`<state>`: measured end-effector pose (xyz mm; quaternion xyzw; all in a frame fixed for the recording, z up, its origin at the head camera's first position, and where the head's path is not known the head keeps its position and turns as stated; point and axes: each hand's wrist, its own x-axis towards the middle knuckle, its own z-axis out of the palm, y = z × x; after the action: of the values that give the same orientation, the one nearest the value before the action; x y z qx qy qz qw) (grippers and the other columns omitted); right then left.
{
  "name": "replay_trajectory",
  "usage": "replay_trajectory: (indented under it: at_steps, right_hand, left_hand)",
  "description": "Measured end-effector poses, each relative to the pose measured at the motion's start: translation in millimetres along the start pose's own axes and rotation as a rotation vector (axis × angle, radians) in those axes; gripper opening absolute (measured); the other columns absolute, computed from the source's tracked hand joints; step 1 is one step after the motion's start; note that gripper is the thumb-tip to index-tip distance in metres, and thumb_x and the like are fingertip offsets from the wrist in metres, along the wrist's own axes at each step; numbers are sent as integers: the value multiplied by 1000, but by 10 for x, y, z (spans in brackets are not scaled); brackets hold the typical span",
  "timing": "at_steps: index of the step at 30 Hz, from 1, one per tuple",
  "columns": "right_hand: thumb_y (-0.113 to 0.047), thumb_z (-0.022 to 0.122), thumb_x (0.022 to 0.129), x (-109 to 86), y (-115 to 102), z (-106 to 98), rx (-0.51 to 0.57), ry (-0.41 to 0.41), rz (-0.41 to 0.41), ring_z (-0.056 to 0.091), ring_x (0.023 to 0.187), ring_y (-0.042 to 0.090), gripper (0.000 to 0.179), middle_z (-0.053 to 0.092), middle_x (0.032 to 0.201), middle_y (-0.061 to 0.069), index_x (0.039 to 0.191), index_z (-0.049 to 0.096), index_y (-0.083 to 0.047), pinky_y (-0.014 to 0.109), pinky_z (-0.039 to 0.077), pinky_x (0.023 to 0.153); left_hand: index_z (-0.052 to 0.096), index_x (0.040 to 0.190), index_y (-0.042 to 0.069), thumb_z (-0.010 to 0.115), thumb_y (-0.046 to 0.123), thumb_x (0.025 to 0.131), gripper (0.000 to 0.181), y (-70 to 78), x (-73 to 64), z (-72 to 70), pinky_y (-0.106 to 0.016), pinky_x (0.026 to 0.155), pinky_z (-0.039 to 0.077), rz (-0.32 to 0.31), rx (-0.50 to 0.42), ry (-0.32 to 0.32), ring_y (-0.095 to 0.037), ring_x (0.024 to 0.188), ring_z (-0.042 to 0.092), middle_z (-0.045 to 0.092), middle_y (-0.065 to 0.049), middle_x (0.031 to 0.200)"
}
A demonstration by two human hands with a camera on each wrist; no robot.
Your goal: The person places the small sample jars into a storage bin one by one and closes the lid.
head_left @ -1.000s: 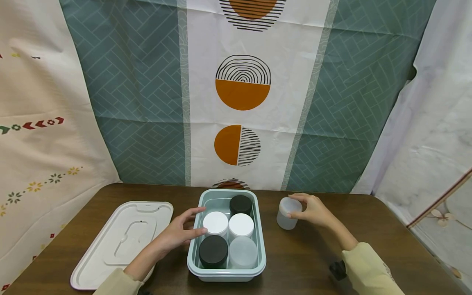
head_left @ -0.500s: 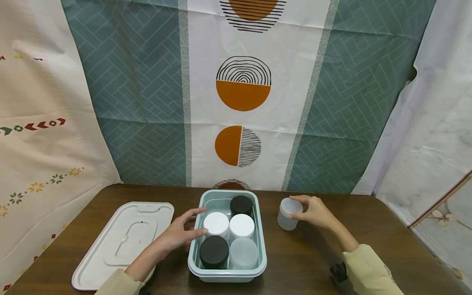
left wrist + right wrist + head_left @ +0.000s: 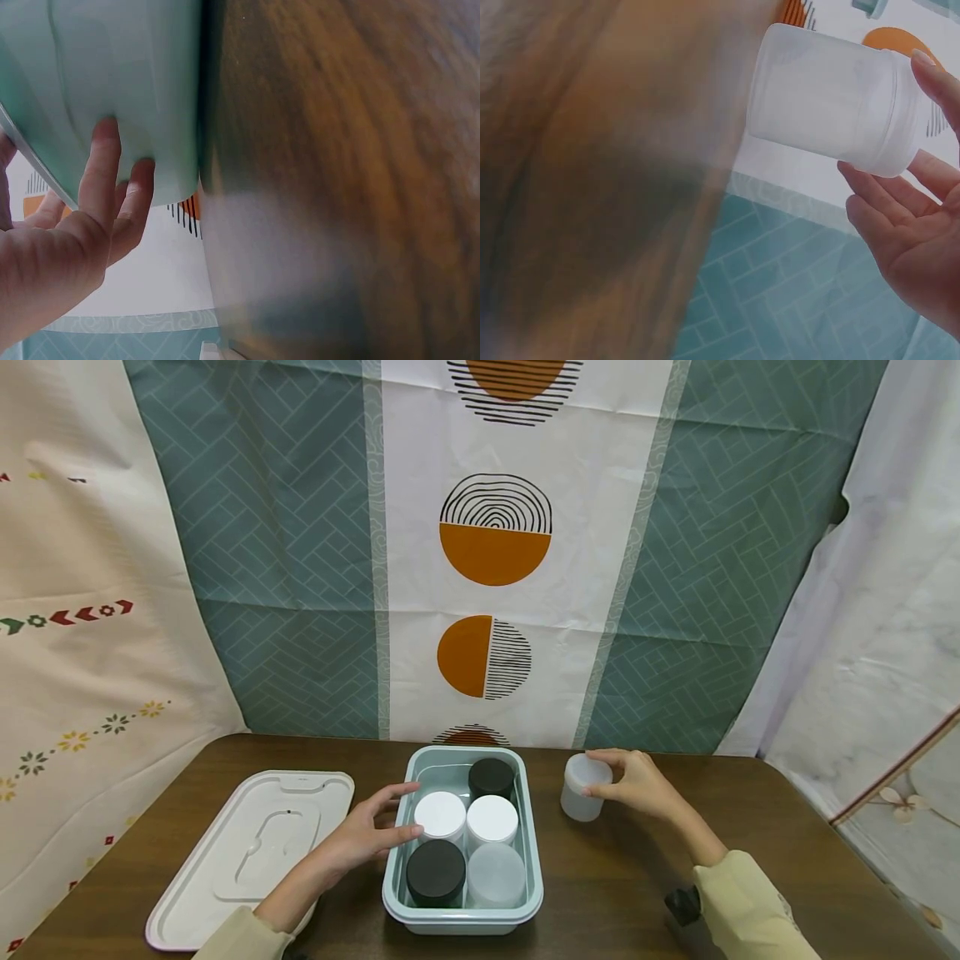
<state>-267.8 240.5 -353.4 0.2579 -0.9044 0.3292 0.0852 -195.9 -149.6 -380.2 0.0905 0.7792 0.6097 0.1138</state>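
Note:
My right hand [image 3: 637,787] pinches a translucent plastic jar [image 3: 581,802] by its lid, between thumb and fingertips. In the right wrist view the jar [image 3: 817,97] has its base close to the table. My left hand [image 3: 367,828] holds the left rim of a pale blue-green plastic tub [image 3: 531,860], thumb and index finger over the edge. In the left wrist view other fingers rest against the tub's outer wall [image 3: 97,67]. Inside the tub stand two white-lidded jars [image 3: 491,818], two black-lidded jars [image 3: 435,872] and one translucent jar [image 3: 495,875].
A white lid [image 3: 202,868] with a moulded handle lies on the brown wooden table [image 3: 600,902], left of the tub. A patterned cloth [image 3: 300,568] hangs behind the table's far edge. Bare tub floor shows at its back left corner.
My right hand and the jar have shifted slightly up and to the left in the head view. My left hand and the tub stay nearly where they were.

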Motion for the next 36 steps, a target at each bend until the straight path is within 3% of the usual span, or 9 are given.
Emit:
replay_trajectory:
  at_steps: [18, 27, 36]
  right_hand:
    - [-18, 78, 72, 232, -421, -83, 115, 95, -6, 59, 101, 34, 53, 56, 118, 24, 115, 58, 7, 38, 51, 79]
    - [-14, 78, 70, 416, -684, 2, 134, 146, -64, 56, 104, 30, 49, 59, 116, 19, 113, 62, 4, 43, 46, 88]
    - [-14, 78, 70, 566, -894, 168, 179, 119, -110, 54, 107, 29, 48, 60, 115, 17, 112, 63, 2, 45, 42, 93]
  left_hand:
    - [35, 138, 10, 69, 25, 82, 68, -1, 6, -9, -48, 73, 51, -9, -4, 1, -35, 109, 52, 36, -27, 134]
    - [36, 138, 10, 69, 25, 82, 67, 6, -1, -17, -49, 73, 51, -1, 3, 0, -37, 110, 51, 36, -28, 134]
    - [36, 138, 10, 69, 25, 82, 67, 11, 1, -7, -48, 73, 51, -2, 1, -1, -37, 110, 50, 36, -28, 134]
